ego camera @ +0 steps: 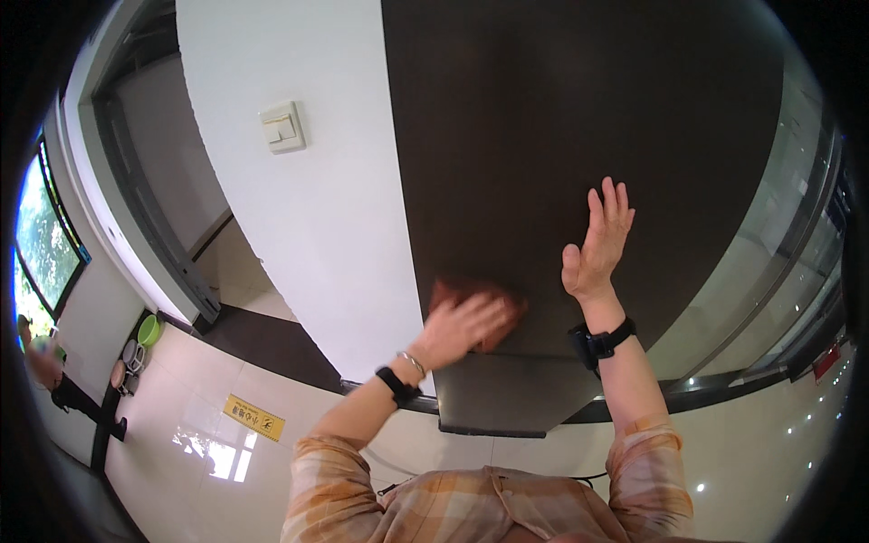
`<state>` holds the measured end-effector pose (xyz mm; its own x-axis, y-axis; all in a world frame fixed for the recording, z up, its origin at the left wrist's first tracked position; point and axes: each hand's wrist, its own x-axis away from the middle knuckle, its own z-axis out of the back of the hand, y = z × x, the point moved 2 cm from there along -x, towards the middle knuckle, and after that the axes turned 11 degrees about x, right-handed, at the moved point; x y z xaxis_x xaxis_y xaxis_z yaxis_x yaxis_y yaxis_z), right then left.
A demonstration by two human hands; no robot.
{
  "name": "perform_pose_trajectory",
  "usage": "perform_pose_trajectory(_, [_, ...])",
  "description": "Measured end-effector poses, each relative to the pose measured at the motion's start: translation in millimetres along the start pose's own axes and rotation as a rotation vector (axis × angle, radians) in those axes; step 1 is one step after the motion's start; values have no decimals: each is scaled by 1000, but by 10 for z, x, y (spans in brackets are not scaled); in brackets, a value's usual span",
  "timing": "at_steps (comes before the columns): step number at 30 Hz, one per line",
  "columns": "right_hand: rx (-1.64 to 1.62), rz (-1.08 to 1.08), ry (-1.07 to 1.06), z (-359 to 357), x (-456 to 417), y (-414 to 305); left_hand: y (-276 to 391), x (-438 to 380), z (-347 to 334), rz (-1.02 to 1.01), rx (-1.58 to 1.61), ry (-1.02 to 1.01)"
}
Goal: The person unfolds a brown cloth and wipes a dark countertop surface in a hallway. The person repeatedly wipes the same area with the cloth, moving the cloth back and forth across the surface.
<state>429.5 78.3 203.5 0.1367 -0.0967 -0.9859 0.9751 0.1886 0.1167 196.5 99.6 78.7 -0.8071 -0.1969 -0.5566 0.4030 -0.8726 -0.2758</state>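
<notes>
My left hand (465, 329) lies spread over a reddish-brown cloth (448, 293), pressing it against the lower left part of a dark brown panel (516, 170); hand and cloth are slightly blurred. Part of the cloth is hidden under the palm and fingers. Farther right and higher, my right hand (601, 241) is held upright at the panel with the thumb apart and nothing in it. Whether its edge touches the panel, I cannot tell. Both wrists wear black bands, and the left one also has a metal bracelet.
A white wall with a light switch (282, 127) adjoins the panel. Below the panel juts a dark ledge (509, 394). Glass (760, 285) stands at right. A yellow floor sign (254, 417), a green basin (149, 330), stools (134, 356) and another person (75, 400) are at left.
</notes>
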Motion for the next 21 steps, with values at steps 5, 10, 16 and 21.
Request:
perform_pose_trajectory(5, [18,-19,-12,96,11,36,-538,-1138,1306,273,-38,485])
perform_pose_trajectory(10, [-149,-353,125,510,187,-31,-367,-1883,1593,259,-48,678])
perform_pose_trajectory(16, [-59,-493,12,919,942,296,484,-1652,235,-164,60,191])
perform_pose_trajectory(21, [-56,-511,-199,1129,1285,259,719,-343,-787,-227,151,-160])
